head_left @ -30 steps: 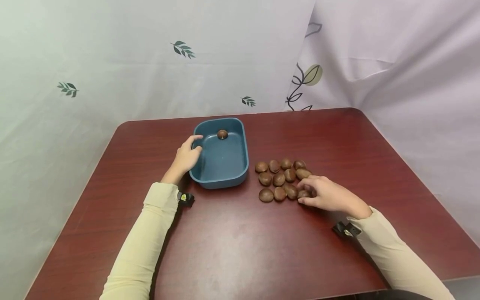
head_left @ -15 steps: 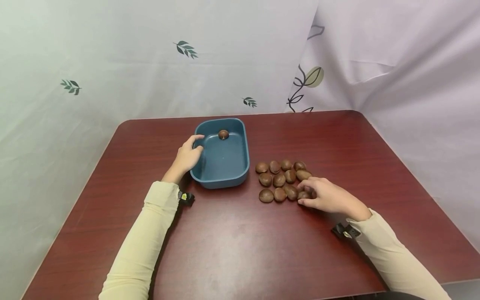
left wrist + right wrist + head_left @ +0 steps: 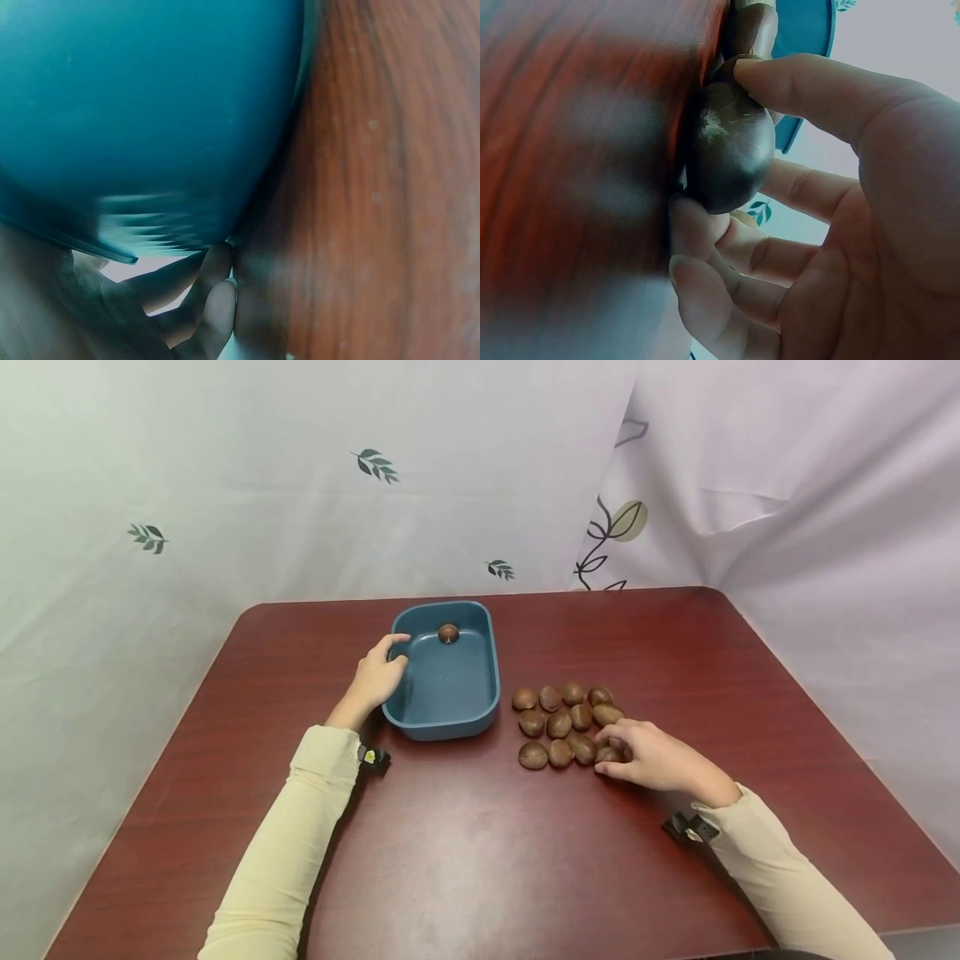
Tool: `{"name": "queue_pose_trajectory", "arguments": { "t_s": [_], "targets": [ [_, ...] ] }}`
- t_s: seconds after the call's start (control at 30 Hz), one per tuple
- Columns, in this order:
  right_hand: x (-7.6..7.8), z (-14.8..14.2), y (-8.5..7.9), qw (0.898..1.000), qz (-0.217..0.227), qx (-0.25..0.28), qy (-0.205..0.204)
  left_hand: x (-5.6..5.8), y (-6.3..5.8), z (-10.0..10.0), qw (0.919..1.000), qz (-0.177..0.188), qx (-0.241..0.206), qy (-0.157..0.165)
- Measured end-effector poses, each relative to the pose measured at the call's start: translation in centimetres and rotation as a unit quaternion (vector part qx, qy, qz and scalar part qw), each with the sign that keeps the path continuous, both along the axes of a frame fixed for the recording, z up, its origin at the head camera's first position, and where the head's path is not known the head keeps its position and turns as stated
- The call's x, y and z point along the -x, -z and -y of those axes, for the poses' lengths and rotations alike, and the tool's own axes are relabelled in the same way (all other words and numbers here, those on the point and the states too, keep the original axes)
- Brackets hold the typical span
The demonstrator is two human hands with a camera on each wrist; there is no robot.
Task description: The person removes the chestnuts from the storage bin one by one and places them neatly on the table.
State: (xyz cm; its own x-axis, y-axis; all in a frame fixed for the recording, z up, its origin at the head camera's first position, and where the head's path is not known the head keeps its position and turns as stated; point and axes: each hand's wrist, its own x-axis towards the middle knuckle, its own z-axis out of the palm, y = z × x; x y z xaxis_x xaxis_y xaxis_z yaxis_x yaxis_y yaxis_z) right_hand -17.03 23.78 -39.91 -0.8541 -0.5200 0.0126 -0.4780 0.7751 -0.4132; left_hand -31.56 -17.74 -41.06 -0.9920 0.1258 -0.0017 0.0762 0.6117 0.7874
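A blue plastic tub (image 3: 448,681) stands on the table with one brown chestnut (image 3: 447,633) at its far end. My left hand (image 3: 378,675) holds the tub's left rim, thumb and forefinger over the edge; other fingers (image 3: 217,311) show against the outer wall in the left wrist view. To the right of the tub, several chestnuts (image 3: 558,724) lie in close rows. My right hand (image 3: 660,756) has its thumb and curled fingers around the chestnut (image 3: 731,150) at the near right corner, which rests on the table.
The dark red wooden table (image 3: 465,860) extends on all sides of the tub and chestnuts. A pale curtain (image 3: 300,510) with leaf prints hangs behind it. Black wrist cameras sit at both cuffs.
Both hands stay almost where they were, the left at the tub and the right at the corner chestnut. The head view has shifted slightly, so everything sits a little lower.
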Motion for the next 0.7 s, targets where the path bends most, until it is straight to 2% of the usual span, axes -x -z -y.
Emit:
{"name": "queue_pose_trajectory", "arguments": {
  "t_s": [0.43,0.7],
  "targets": [
    [0.05,-0.18,0.17,1.0,0.001,0.014,-0.002,-0.21,-0.21,-0.18,1.0,0.0,0.0,-0.005],
    [0.02,-0.49,0.17,1.0,-0.001,0.007,0.018,-0.18,-0.25,-0.13,1.0,0.004,0.0,-0.005]
  ]
}}
